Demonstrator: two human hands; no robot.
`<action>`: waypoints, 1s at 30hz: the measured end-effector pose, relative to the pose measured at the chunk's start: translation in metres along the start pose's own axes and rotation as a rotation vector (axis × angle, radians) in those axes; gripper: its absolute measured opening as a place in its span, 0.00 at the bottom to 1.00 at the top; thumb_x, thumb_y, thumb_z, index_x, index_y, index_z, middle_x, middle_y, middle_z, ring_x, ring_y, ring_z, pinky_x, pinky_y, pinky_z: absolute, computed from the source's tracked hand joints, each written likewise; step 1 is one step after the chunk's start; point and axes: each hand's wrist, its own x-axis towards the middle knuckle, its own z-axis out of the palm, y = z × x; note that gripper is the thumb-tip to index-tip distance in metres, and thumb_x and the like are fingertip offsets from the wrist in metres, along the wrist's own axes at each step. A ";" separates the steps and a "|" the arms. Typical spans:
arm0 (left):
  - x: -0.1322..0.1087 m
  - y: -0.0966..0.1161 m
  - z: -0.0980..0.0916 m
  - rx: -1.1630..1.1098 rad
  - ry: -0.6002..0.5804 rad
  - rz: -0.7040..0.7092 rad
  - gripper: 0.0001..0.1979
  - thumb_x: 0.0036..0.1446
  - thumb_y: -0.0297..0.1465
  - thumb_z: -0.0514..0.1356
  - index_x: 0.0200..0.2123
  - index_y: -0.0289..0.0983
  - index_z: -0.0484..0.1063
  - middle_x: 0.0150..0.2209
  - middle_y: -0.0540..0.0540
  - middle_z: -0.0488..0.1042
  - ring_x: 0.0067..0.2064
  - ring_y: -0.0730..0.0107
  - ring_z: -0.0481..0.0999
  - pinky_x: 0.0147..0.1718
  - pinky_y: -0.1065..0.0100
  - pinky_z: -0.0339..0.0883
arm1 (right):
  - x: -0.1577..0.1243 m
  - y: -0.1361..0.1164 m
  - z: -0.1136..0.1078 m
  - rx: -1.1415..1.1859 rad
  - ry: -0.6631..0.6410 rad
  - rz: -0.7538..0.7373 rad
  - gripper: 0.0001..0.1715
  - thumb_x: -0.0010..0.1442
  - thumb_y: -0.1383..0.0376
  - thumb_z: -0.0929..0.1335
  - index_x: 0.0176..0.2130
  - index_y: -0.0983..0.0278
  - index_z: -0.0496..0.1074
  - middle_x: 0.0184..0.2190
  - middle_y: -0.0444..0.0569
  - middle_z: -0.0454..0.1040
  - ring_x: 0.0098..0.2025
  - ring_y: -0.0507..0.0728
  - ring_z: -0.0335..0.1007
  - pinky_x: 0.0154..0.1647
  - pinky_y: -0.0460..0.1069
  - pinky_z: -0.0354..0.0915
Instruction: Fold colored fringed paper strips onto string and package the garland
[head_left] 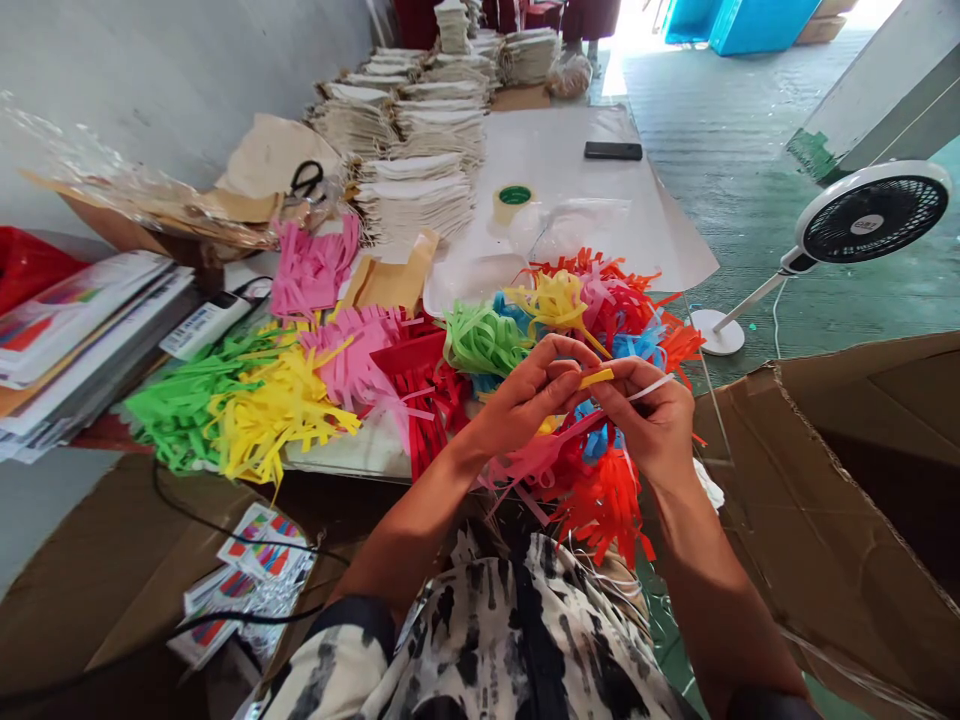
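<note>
L hand [525,398] — pinching yellow strip [596,378], R hand [646,425] — white strip [651,389]

Your bare left forearm [401,525] and bare right forearm [724,590] rise from the bottom of the view and converge, bringing both hands together in front of your chest. Your left hand [525,400] is curled with its back turned upward, and its fingers [559,352] arch over toward your right. Your right hand [649,425] faces it with the knuckles raised, its fingertips [619,372] pinched closed just beside those of your left hand. Both wrists bend slightly inward. A short black-and-white patterned sleeve [330,660] covers your upper left arm.
</note>
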 end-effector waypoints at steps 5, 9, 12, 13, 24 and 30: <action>-0.002 -0.002 0.004 0.196 0.051 0.082 0.11 0.74 0.41 0.59 0.50 0.41 0.68 0.30 0.53 0.67 0.30 0.75 0.66 0.29 0.71 0.63 | 0.002 0.002 0.003 -0.074 0.108 -0.043 0.09 0.64 0.58 0.73 0.35 0.61 0.80 0.21 0.39 0.68 0.21 0.47 0.54 0.21 0.44 0.51; -0.003 -0.007 0.010 0.448 0.172 0.228 0.09 0.70 0.33 0.64 0.50 0.40 0.70 0.40 0.48 0.78 0.40 0.73 0.80 0.39 0.70 0.75 | 0.004 0.002 0.006 -0.131 0.234 -0.063 0.10 0.63 0.59 0.73 0.32 0.62 0.78 0.21 0.39 0.68 0.21 0.47 0.54 0.21 0.44 0.52; -0.003 -0.010 0.012 0.517 0.253 0.308 0.06 0.69 0.30 0.65 0.48 0.39 0.72 0.42 0.47 0.81 0.42 0.73 0.83 0.42 0.71 0.78 | 0.003 0.002 0.008 -0.182 0.278 -0.079 0.10 0.63 0.59 0.73 0.33 0.62 0.78 0.21 0.39 0.68 0.22 0.48 0.55 0.22 0.45 0.52; -0.002 -0.010 0.012 0.522 0.268 0.323 0.06 0.69 0.29 0.65 0.47 0.39 0.73 0.42 0.47 0.81 0.42 0.73 0.84 0.41 0.72 0.78 | 0.002 0.002 0.009 -0.194 0.283 -0.087 0.10 0.64 0.59 0.72 0.33 0.62 0.78 0.21 0.39 0.68 0.22 0.48 0.55 0.22 0.45 0.52; -0.003 -0.011 0.010 0.509 0.297 0.262 0.05 0.70 0.33 0.64 0.45 0.39 0.75 0.41 0.47 0.80 0.39 0.73 0.82 0.41 0.70 0.78 | -0.002 0.000 0.012 -0.251 0.286 -0.100 0.10 0.67 0.58 0.72 0.36 0.60 0.80 0.21 0.41 0.68 0.22 0.49 0.54 0.22 0.47 0.51; -0.004 -0.014 0.007 0.479 0.287 0.240 0.06 0.69 0.34 0.64 0.45 0.39 0.74 0.41 0.48 0.80 0.38 0.74 0.81 0.39 0.71 0.77 | -0.003 -0.002 0.013 -0.276 0.275 -0.111 0.08 0.66 0.61 0.72 0.36 0.60 0.80 0.21 0.40 0.66 0.21 0.48 0.53 0.21 0.47 0.49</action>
